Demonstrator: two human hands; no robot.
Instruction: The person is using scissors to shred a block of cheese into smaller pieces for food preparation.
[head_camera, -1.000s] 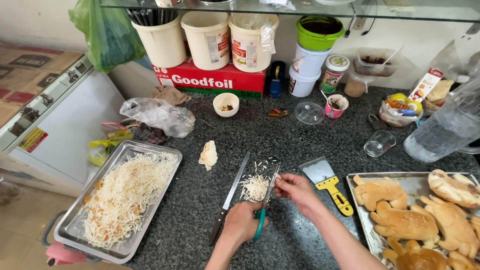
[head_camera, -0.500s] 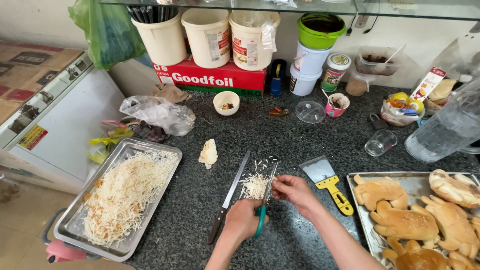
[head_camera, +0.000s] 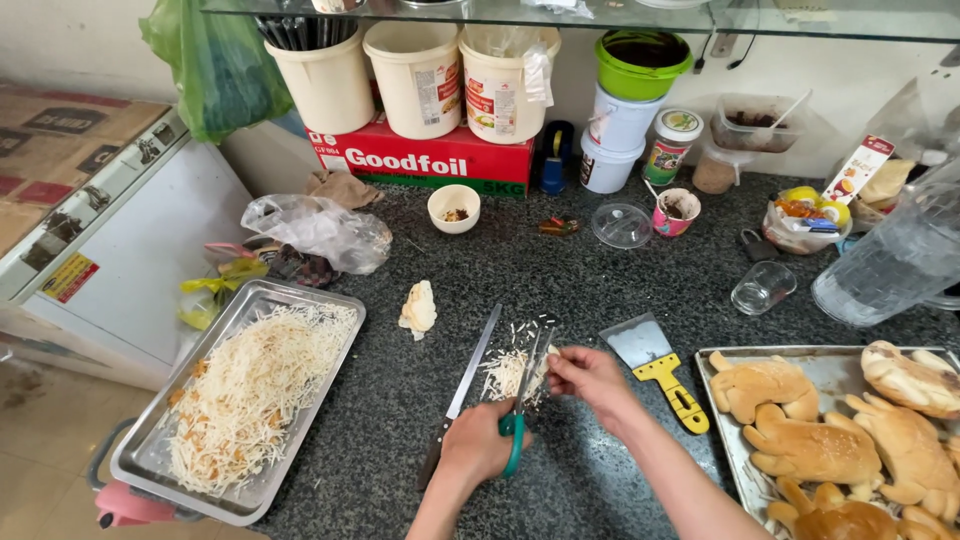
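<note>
Scissors (head_camera: 522, 400), teal-handled, lie low centre of frame, blades pointing up-frame over a small heap of cheese shreds (head_camera: 508, 372) on the dark bench (head_camera: 560, 290). Left hand (head_camera: 478, 448) clenched through the handles; right hand (head_camera: 588, 374) pinches a strand right at the blade tips. Risk: fingertips touching the cutting edge, a nick if blades close. Long knife (head_camera: 462, 392) lies just left of the wrist; an elbow nudge could send it sliding.
</note>
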